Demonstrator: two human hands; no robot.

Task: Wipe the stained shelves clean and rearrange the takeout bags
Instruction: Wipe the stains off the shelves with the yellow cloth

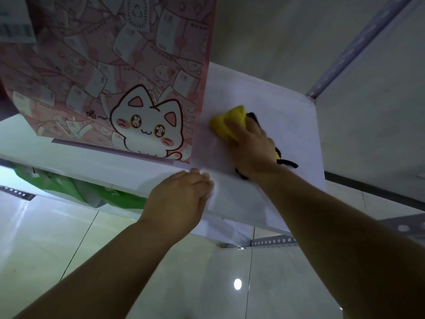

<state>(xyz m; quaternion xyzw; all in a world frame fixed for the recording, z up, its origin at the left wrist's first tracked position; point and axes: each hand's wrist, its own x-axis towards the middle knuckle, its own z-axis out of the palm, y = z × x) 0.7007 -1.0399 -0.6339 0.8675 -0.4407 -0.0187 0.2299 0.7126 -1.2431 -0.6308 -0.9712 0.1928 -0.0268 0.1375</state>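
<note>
Head view: the wiping step is in hand. The right hand (250, 143) grips a bunched yellow cloth (226, 124), fingers curled over its top and pressing it down on the white shelf (289, 125). Black strips of the cloth stick out from under the hand at 12 and 5 o'clock. The cloth sits just at 3 o'clock of the pink cat bag (103, 77), near it but apart. The left hand (181, 194) holds the shelf's front edge at 7 o'clock of the cloth, fingers bent over the lip, thumb against the front face; it looks to be steadying the person.

The bare stretch from the cloth out to the metal post (358, 49) at 1 o'clock shows faint grey marks, so I judge the wiping is partly done at best. The next move likely calls for firm strokes toward the far corner. After that the pink bag would need lifting or sliding aside, since the board beneath it is hidden and cannot be cleaned as it stands. Rearranging has not begun, as far as I can tell.

Count: two hands, one cloth, one pink bag upright on the shelf, one green bag (110, 194) partly seen below the shelf at 8 o'clock, and one post.
</note>
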